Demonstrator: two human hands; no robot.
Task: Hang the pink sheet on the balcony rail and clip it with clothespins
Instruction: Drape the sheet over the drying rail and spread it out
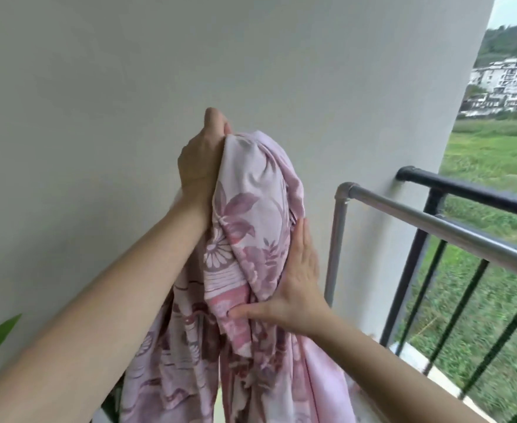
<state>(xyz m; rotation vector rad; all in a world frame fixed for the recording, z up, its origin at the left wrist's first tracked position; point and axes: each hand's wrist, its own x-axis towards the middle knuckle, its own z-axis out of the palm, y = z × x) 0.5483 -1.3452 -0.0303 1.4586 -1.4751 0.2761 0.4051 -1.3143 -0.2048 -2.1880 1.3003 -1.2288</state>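
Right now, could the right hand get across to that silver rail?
Probably yes. The right hand lies open against the pink sheet, nearest the silver rail, with nothing between them. The left hand grips the bundle.

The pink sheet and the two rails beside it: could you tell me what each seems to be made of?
Pink sheet: soft woven cloth, likely cotton, matte, floral print; it folds and drapes limply. Silver rail: bare metal tube, perhaps galvanised steel, dull sheen, clamp elbow. Black rail: metal, apparently painted black, slight gloss.
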